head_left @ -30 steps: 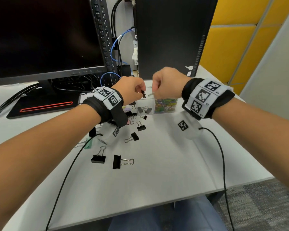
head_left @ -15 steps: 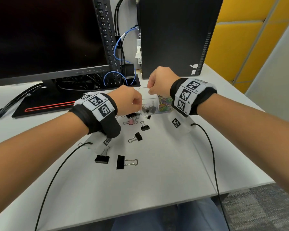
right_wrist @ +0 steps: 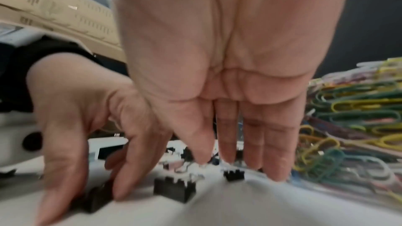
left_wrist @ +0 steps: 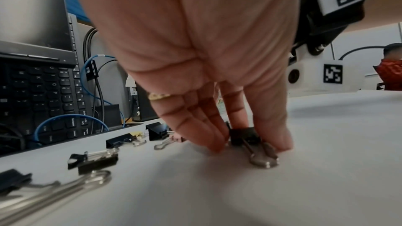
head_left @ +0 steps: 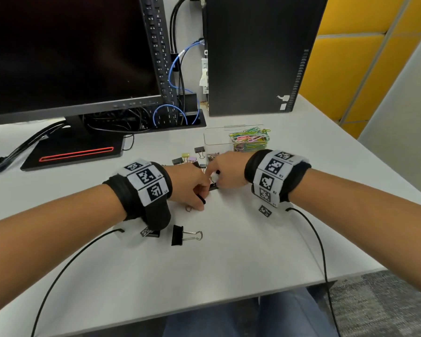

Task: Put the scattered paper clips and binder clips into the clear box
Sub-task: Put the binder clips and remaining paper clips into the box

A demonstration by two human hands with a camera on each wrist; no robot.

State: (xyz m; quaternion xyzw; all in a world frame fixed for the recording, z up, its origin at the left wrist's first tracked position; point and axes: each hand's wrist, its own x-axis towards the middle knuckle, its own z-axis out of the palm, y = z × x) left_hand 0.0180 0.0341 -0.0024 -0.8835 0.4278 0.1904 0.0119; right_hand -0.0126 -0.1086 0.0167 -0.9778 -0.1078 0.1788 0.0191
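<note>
The clear box [head_left: 213,138] stands on the white desk [head_left: 241,239] behind my hands, with coloured paper clips [head_left: 249,141] piled in its right part. Both hands are down at the scattered binder clips in front of it. My left hand [head_left: 201,198] pinches a small black binder clip [left_wrist: 244,135] between thumb and fingers while it lies on the desk. My right hand [right_wrist: 237,166] points its straight fingers down over two small black binder clips [right_wrist: 233,174], holding nothing that I can see. A large black binder clip [head_left: 180,235] lies nearer me.
More small clips, black [head_left: 199,150], yellow [head_left: 185,155] and pink [head_left: 192,158], lie left of the box. A monitor [head_left: 71,57], keyboard [head_left: 159,57] and cables stand at the back left, a black PC tower [head_left: 253,54] behind the box. Wrist cables trail over the desk's front.
Both hands have dropped from above the box to the desk in front of it. The left hand now pinches a black binder clip; the right hand has opened.
</note>
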